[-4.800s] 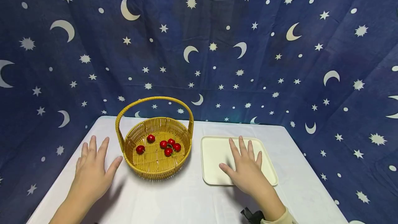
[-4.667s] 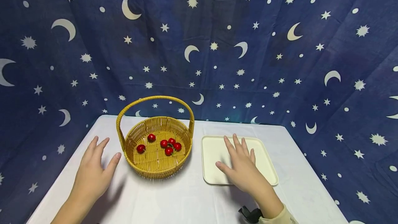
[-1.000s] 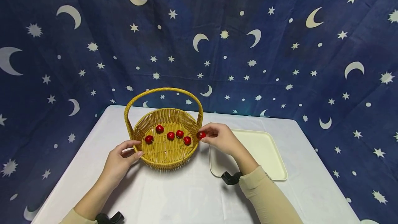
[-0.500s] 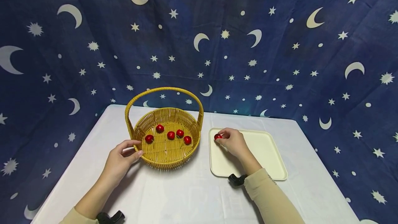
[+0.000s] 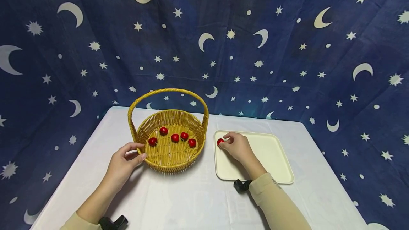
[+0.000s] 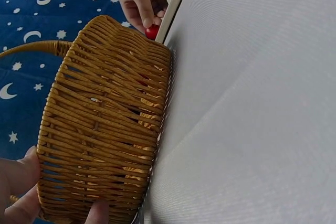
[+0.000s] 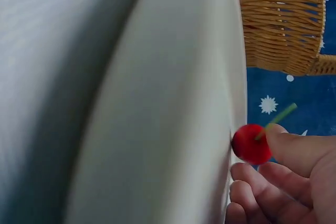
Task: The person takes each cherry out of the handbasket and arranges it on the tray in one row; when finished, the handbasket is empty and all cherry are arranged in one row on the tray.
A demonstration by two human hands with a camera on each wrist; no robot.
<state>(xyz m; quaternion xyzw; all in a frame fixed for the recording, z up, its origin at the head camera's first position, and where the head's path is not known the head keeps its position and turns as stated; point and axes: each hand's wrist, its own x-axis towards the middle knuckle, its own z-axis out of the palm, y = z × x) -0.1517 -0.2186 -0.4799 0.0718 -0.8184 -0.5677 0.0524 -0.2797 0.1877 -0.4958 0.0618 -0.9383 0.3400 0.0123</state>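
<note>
A yellow-brown wicker basket (image 5: 169,160) with a tall arched handle stands left of centre. My left hand (image 5: 123,164) grips its near-left rim, thumb outside and fingers over the edge. Several red cherries (image 5: 175,138) lie loose on the basket's floor. On the right, my right hand (image 5: 238,147) pinches one cherry (image 7: 252,144) at the left side of a cream rectangular tray (image 5: 265,159). A green stem sticks up past the thumb in the right wrist view. The cherry appears to touch the tray's surface. The wicker wall hides most basket contents in the left wrist view.
A white cloth (image 5: 188,201) covers the table. Behind it hangs a dark blue curtain (image 5: 179,91) with moons and stars. The basket handle (image 5: 167,91) arches high over the basket. A gap of white cloth separates basket and tray.
My right hand has carried one cherry from the basket's right rim rightward and down onto the tray's left side. My left hand keeps its grip on the basket, which has not moved.
</note>
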